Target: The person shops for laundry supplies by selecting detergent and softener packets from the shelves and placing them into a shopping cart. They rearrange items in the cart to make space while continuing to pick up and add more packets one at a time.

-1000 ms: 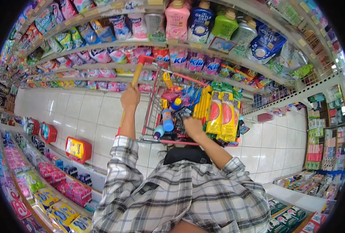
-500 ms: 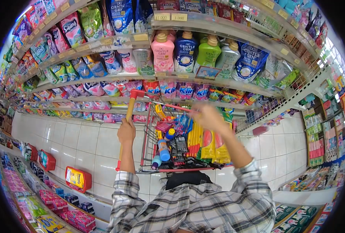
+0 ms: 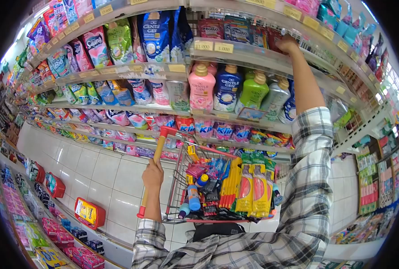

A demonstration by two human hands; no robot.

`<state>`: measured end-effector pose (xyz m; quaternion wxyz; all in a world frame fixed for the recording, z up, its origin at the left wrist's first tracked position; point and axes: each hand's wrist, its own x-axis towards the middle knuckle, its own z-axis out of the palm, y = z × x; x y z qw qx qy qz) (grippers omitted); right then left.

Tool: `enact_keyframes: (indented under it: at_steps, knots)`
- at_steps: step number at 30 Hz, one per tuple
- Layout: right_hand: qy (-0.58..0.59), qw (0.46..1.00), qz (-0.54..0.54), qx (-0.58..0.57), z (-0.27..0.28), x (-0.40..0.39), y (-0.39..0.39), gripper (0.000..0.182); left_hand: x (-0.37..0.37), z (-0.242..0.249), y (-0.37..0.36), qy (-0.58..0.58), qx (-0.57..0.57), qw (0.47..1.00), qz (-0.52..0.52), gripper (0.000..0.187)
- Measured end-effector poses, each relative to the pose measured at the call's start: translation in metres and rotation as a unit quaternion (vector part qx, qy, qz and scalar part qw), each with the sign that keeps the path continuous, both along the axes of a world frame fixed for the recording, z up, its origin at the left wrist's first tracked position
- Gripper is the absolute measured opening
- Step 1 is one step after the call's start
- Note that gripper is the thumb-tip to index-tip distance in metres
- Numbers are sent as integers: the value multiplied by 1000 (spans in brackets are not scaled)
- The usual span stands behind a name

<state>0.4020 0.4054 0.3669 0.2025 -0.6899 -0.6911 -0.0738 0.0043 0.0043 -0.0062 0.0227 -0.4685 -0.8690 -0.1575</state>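
My left hand (image 3: 153,175) is wrapped around the wooden-coloured handle (image 3: 160,150) of a shopping cart. At the upper right, my right hand (image 3: 288,44) reaches into a shelf beside dark red sachets (image 3: 273,39); its fingertips are hidden there, so I cannot tell whether they hold one. The cart (image 3: 175,188) carries yellow packs with pink items inside (image 3: 253,186), a blue bottle (image 3: 193,197), pink packets (image 3: 197,170) and several dark sachets (image 3: 210,190).
Below the sachet shelf stand Gentle Gen bottles, a pink one (image 3: 201,87) and a blue one (image 3: 228,87) among them. Price tags (image 3: 223,47) line the shelf edge. A red container with a yellow label (image 3: 90,213) is on the left. White tiles (image 3: 98,172) cover the floor.
My right hand has moved from above the cart up to the sachet shelf, the arm now stretched out. My left hand stays on the handle. The view has tilted upward.
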Motion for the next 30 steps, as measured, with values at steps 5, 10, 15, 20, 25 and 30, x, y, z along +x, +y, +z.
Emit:
enact_keyframes:
  at_steps: [5, 10, 15, 20, 25, 30]
  knots:
    - [-74, 997, 10, -16, -9, -1, 40, 59, -1, 3, 2, -5, -12, 1000, 2, 36]
    - [-18, 996, -1, -83, 5, -2, 13, 65, -1, -1, 5, 3, 1, 1000, 4, 35]
    - [39, 994, -35, -93, -2, 22, 39, 53, 0, 2, 4, 3, 1, 1000, -2, 34]
    - [64, 996, -58, 31, 0, 21, 23, 45, -3, -2, 3, -11, -2, 1000, 3, 35]
    - [35, 981, 84, 173, 4, 3, -62, 38, -4, -4, -1, -26, 20, 999, -10, 37]
    - [-70, 935, 202, 282, -13, -8, -140, 28, -7, -15, 0, 5, 24, 1000, -14, 38]
